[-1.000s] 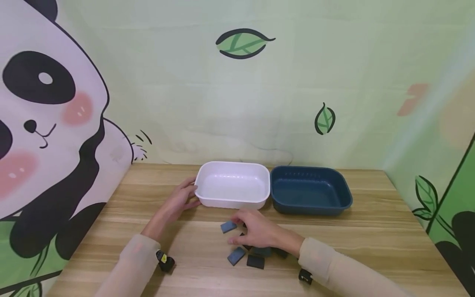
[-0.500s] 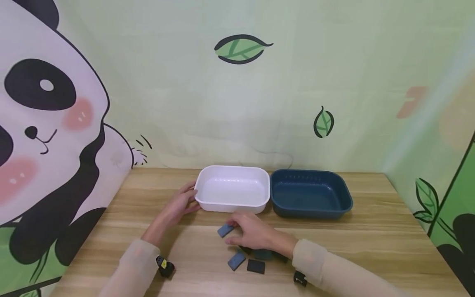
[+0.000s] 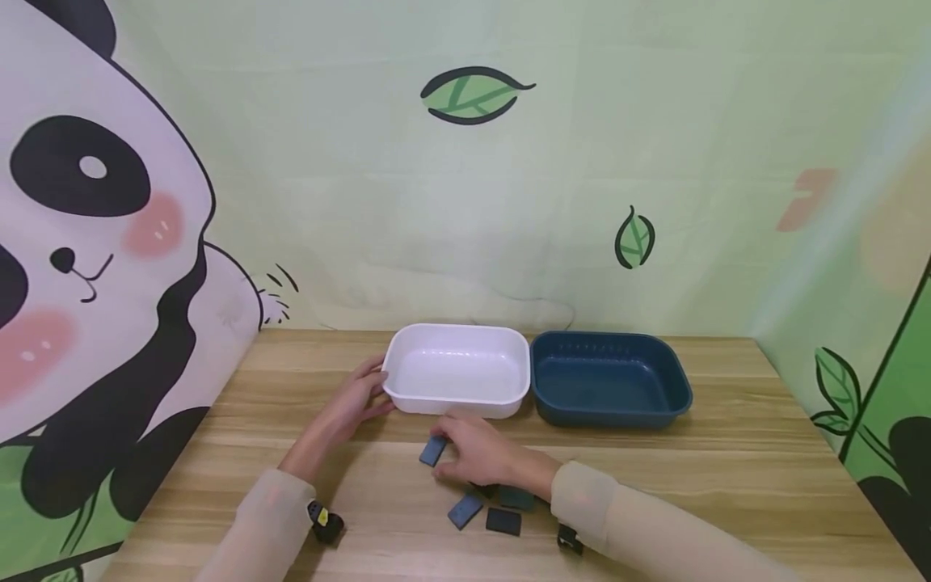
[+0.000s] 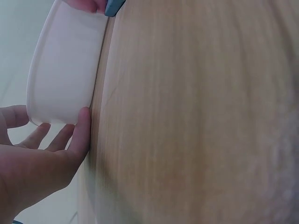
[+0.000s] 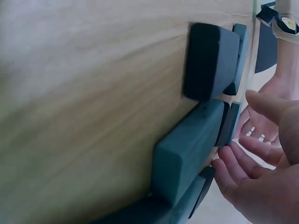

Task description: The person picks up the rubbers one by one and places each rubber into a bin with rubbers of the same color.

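Note:
My left hand rests against the left end of a white plastic tub. In the left wrist view its fingertips touch the end wall, reaching from table level up to the rim. Just in front of the tub is my right hand, thumb and fingers apart around a small blue oblong block. The right wrist view shows the fingertips right at that block's edge. Below the palm lie more blocks: a blue one, a black one and a dark teal one, with others partly hidden by the hand.
A dark blue plastic tub stands against the white tub's right side. Both are on a wood-grain table close to the back wall, which carries a panda and leaf print.
My right hand has moved left, and the blue block at its fingertips has slid left and turned steeper. My left hand has stayed at the white tub. The head view has tilted slightly.

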{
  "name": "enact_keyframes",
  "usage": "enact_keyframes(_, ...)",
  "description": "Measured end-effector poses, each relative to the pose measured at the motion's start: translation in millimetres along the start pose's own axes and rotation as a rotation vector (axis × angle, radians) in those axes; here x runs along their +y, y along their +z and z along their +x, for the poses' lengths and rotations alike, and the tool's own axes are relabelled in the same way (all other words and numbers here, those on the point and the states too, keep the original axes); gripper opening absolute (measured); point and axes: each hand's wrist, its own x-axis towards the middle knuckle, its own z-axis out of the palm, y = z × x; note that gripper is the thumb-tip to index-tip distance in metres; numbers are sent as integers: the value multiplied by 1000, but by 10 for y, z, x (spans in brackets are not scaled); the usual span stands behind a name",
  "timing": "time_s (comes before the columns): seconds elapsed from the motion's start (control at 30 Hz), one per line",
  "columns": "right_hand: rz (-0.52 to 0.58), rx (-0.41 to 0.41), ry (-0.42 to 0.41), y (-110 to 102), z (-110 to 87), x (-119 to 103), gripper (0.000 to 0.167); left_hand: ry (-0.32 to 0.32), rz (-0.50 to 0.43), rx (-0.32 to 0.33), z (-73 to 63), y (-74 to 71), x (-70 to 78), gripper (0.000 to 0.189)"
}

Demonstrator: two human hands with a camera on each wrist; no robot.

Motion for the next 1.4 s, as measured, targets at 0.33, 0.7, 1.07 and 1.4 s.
enact_keyframes(0.33, -63, -6, 15, 105, 99, -37, 49, 0, -5, -2, 7, -5, -18, 57)
enact_keyframes(0.7, -37, -13, 22, 89, 113, -35, 44, -10, -4, -11, 11, 1, -11, 59)
enact_keyframes(1.07, 68, -20, -116, -329, 140, -121, 37, -18, -2, -4, -1, -9, 14, 57)
enact_keyframes(1.4, 129, 212, -47, -683, 324, 76, 38, -4, -1, 2, 14, -3, 3, 56)
